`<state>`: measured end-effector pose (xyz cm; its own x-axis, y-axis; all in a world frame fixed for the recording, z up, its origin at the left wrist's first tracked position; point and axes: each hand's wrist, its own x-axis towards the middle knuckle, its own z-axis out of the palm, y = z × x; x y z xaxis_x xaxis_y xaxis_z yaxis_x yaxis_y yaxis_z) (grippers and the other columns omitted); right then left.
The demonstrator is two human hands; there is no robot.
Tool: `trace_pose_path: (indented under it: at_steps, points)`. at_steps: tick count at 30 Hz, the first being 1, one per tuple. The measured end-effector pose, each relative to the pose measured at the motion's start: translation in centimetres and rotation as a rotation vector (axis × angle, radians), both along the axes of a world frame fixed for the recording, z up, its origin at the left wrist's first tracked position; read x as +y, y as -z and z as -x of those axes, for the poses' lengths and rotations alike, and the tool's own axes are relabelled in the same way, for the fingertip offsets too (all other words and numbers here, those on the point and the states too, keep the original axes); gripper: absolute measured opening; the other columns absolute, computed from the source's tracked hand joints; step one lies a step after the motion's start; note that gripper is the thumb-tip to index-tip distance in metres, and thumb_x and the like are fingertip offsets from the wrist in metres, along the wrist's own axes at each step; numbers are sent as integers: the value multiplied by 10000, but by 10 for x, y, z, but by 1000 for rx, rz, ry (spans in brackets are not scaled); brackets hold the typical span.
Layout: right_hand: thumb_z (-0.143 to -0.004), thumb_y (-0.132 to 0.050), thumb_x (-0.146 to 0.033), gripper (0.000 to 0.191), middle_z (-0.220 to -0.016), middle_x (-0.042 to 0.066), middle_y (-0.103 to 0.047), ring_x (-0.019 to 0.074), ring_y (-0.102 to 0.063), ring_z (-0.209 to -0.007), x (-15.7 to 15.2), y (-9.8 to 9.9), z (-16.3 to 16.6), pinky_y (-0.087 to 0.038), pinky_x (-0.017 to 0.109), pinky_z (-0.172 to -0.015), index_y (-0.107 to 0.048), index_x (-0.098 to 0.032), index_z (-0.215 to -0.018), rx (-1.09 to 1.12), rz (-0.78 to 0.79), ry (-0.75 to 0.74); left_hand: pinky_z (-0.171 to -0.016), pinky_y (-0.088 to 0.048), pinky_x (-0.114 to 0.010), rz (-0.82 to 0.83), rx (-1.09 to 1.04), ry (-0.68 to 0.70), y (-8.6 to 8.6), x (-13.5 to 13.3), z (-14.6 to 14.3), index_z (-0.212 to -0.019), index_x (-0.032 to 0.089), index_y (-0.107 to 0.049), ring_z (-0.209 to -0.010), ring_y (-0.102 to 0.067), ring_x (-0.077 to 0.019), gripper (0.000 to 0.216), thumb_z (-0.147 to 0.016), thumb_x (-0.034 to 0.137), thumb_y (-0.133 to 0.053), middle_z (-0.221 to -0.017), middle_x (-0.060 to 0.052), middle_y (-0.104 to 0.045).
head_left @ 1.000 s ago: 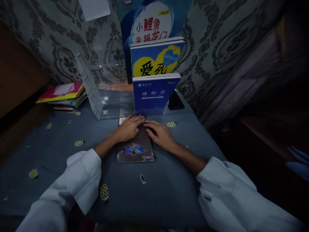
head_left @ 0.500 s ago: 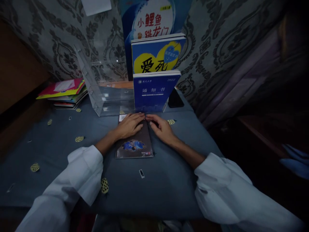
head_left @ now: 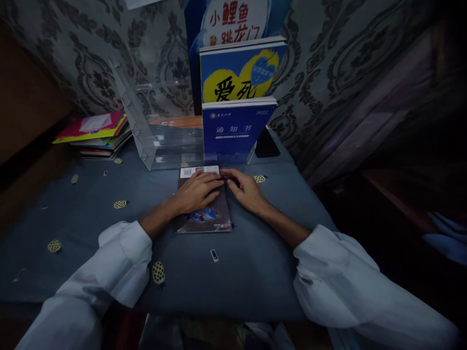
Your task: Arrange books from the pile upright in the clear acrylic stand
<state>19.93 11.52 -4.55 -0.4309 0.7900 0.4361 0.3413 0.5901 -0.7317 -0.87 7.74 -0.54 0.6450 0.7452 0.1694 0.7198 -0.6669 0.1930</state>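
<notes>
Presently: dark booklet [head_left: 204, 216] flat on blue desk [head_left: 255, 265]. My left grip [head_left: 197, 192] lies wide, flat upon it; right grip [head_left: 248, 192], wide, touches its right edge.

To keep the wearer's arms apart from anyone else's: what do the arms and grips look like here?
Loose white long sleeves: left sleeve and right sleeve are bunched, leaving the forearms uncovered. Left grip and right grip are bare hands, no gloves; no ring or watch shows in the dim light.
</notes>
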Motion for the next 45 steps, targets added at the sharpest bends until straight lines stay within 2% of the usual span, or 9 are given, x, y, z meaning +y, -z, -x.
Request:
trace_pose_path:
  at_steps: [5, 12, 18, 27, 32, 37, 41, 45]
  points:
    - [-901, -480, -148, 377, -1136, 78, -764, 243, -719, -1043, 0, 0, 1, -570, 418, -933, -693, -209, -1206, -49, -29, 12, -1184, -357, -491, 27, -24, 136, -7, -24, 2, -1355, 189, -627, -1397, -513, -243, 373, -1055, 308, -440, -1471, -106, -589]
    - [-913, -498, -175, 354, -1153, 91, -737, 253, -693, -1048, -5, -6, 1, -554, 420, -948, -702, -208, -1200, -118, -69, -12, -1186, -344, -534, 54, 30, 94, -11, -37, -1, -1417, 178, -576, -1433, -475, -269, 408, -1059, 315, -436, -1506, -127, -551]
    - [-928, -498, -186, 341, -1206, 97, -703, 266, -659, -1119, -8, -8, 1, -534, 447, -987, -691, -218, -1208, -143, -88, -47, -1210, -321, -519, 131, -90, 228, -13, -53, 2, -1303, 239, -675, -1419, -497, -254, 330, -1036, 322, -500, -1433, -78, -627]
    - [-936, -512, -227, 324, -1273, 159, -652, 280, -639, -1159, -10, -8, 1, -543, 445, -986, -685, -145, -1198, -172, -109, -78, -1216, -311, -535, 117, -86, 252, -11, -65, 2, -1325, 257, -659, -1434, -480, -261, 339, -1028, 284, -499, -1450, -64, -614]
    - [-943, -517, -230, 329, -1275, 123, -652, 281, -629, -1179, -10, -5, 1, -530, 482, -1020, -679, -200, -1228, -194, -137, -76, -1218, -303, -551, 75, -41, 297, -10, -72, 4, -1376, 238, -618, -1450, -457, -280, 382, -1012, 234, -504, -1482, -80, -583]
    - [-963, -499, -255, 371, -1313, 130, -639, 306, -607, -1230, -12, -4, 2, -510, 531, -1059, -658, -209, -1295, -268, -174, -58, -1188, -364, -527, 7, 40, 276, -10, -80, 1, -1403, 205, -584, -1442, -466, -277, 397, -1020, 200, -479, -1479, -114, -579]
    - [-982, -487, -301, 442, -1468, 172, -563, 371, -547, -1334, -23, -3, 2, -473, 629, -1083, -594, -185, -1395, -402, -182, -17, -1177, -382, -506, -59, 120, 210, -9, -93, 0, -1465, 180, -508, -1443, -465, -268, 442, -1028, 167, -449, -1473, -135, -579]
    - [-1001, -470, -287, 482, -1558, 176, -487, 351, -434, -1462, -46, -4, -3, -432, 621, -1137, -524, -190, -1470, -441, -208, -24, -1181, -373, -501, -108, 156, 193, -6, -106, 5, -1504, 149, -454, -1437, -470, -273, 471, -1035, 167, -420, -1472, -137, -579]
